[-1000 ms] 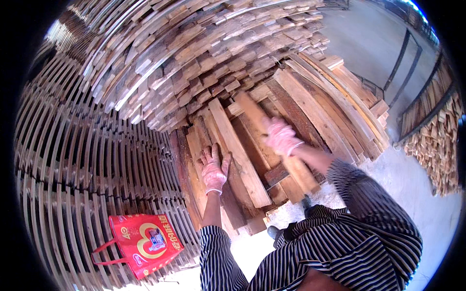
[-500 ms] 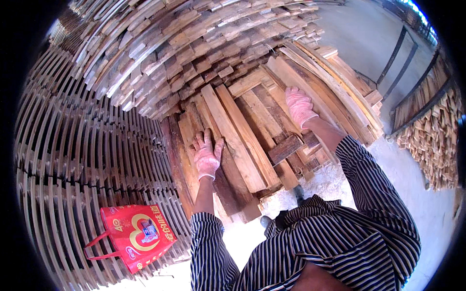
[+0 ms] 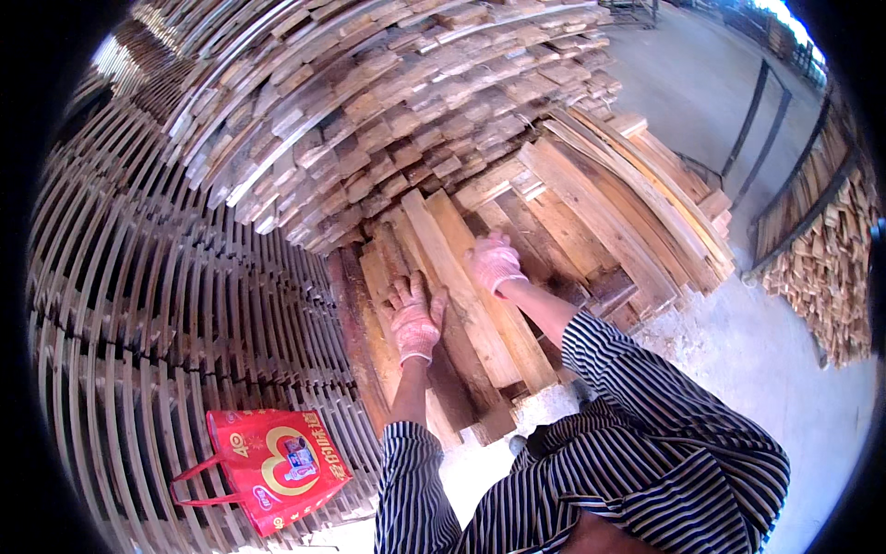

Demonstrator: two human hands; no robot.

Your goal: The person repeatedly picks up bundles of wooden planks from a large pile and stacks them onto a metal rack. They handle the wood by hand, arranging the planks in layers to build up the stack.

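A stack of loose wooden boards lies in front of me, with pale and dark pieces side by side. My left hand, in a pinkish knit glove, rests open with fingers spread on the boards at the left of the stack. Beside it runs a long pale board. My right hand, gloved alike, is over the edge of a second pale board, its fingers slightly bent and apart; their tips are partly hidden. To its right lies a wide plank, untouched.
A high pile of stacked boards rises behind. Curved-looking rows of slats fill the left, with a red carrier bag leaning there. At right stand a dark metal frame and another wood pile on pale floor.
My right hand has moved left, from the wide plank to the pale boards near my left hand. My left hand stays on the boards. The view has shifted slightly.
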